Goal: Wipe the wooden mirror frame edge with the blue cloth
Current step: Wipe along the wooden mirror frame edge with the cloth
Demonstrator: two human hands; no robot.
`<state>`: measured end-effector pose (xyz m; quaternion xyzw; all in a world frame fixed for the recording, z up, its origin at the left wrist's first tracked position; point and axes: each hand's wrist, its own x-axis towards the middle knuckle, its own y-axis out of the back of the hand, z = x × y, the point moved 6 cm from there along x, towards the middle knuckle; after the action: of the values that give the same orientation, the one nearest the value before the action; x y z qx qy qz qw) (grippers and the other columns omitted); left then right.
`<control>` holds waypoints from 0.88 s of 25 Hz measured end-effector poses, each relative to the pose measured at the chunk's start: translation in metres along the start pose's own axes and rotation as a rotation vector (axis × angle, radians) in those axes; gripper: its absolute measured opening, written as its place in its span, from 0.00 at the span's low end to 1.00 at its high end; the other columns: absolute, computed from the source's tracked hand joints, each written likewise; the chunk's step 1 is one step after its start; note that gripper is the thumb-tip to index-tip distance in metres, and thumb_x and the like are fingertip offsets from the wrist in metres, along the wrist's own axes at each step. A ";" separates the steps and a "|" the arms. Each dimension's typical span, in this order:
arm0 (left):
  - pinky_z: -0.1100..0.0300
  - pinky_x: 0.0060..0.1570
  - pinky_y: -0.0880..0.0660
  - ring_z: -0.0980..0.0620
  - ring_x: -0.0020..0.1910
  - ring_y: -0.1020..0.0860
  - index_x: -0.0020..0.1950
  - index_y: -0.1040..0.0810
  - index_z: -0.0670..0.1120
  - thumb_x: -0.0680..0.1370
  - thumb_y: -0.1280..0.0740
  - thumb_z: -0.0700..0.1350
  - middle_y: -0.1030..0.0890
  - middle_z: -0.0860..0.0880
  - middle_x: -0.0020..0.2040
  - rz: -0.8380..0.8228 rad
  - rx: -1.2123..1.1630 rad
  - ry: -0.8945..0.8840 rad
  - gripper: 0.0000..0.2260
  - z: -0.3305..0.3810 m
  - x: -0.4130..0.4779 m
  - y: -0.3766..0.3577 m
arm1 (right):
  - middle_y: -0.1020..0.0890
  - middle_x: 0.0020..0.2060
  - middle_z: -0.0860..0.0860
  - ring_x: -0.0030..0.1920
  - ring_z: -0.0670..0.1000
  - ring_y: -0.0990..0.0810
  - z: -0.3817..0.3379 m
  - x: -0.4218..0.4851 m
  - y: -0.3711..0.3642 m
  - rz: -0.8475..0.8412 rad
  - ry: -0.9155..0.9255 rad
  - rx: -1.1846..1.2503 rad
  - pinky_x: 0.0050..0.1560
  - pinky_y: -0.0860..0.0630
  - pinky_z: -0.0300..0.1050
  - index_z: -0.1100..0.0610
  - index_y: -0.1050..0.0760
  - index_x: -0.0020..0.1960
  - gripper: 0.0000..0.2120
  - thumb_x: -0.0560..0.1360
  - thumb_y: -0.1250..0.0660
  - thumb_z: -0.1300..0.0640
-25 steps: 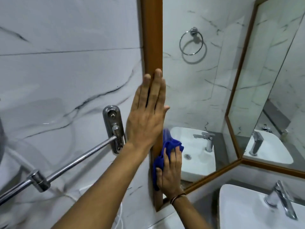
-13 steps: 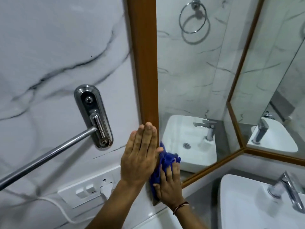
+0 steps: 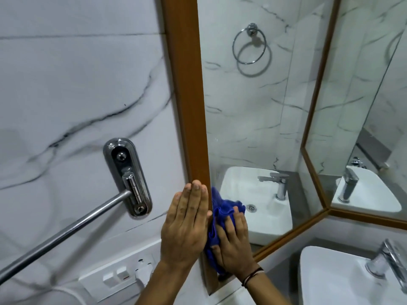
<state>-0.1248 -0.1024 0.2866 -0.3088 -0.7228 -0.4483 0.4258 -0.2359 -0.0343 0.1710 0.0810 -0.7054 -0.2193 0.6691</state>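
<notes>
The wooden mirror frame (image 3: pixel 189 95) runs vertically up the middle of the view, with the mirror glass to its right. My left hand (image 3: pixel 185 225) lies flat with straight fingers against the lower part of the frame's left strip and holds nothing. My right hand (image 3: pixel 233 247) presses the bunched blue cloth (image 3: pixel 220 208) against the inner edge of the frame and the glass, just above the bottom left corner. The cloth shows above and to the left of my right hand's fingers; the rest is hidden under the palm.
A chrome towel bar (image 3: pixel 66 230) and its bracket (image 3: pixel 127 177) stick out from the marble wall left of the frame. A white switch and socket plate (image 3: pixel 116 276) sits below. A white basin (image 3: pixel 330 278) with a chrome tap (image 3: pixel 387 260) is at lower right.
Both hands have slid down the frame's left strip from mid height to near the bottom corner, the cloth moving down with my right hand.
</notes>
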 end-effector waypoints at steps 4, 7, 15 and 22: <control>0.48 0.90 0.57 0.44 0.90 0.58 0.90 0.56 0.39 0.93 0.48 0.50 0.60 0.40 0.91 -0.014 0.042 0.052 0.30 -0.005 0.013 0.005 | 0.53 0.91 0.53 0.91 0.60 0.56 0.003 0.004 -0.005 0.005 -0.087 -0.004 0.91 0.55 0.60 0.51 0.53 0.92 0.31 0.91 0.55 0.42; 0.47 0.89 0.60 0.43 0.90 0.60 0.90 0.58 0.39 0.92 0.49 0.55 0.62 0.40 0.90 0.026 0.105 0.120 0.33 -0.019 0.035 0.015 | 0.57 0.91 0.52 0.91 0.59 0.59 -0.018 -0.007 0.004 0.022 -0.105 0.016 0.90 0.55 0.59 0.50 0.56 0.92 0.31 0.91 0.58 0.42; 0.48 0.89 0.57 0.46 0.90 0.58 0.90 0.58 0.41 0.92 0.52 0.51 0.62 0.44 0.90 0.048 0.099 0.145 0.29 -0.017 0.035 0.010 | 0.51 0.91 0.53 0.91 0.62 0.52 0.005 0.060 0.006 0.171 -0.130 0.110 0.90 0.52 0.64 0.50 0.50 0.91 0.31 0.91 0.54 0.42; 0.48 0.89 0.58 0.45 0.90 0.58 0.90 0.59 0.41 0.92 0.53 0.55 0.62 0.43 0.90 0.065 0.100 0.164 0.31 -0.012 0.025 0.000 | 0.44 0.88 0.61 0.88 0.69 0.45 -0.024 -0.137 -0.069 -0.116 -0.762 0.315 0.89 0.51 0.66 0.35 0.60 0.89 0.37 0.85 0.45 0.42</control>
<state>-0.1320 -0.1120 0.3119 -0.2726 -0.6964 -0.4215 0.5128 -0.2119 -0.0447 0.0182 0.1352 -0.9217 -0.1603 0.3263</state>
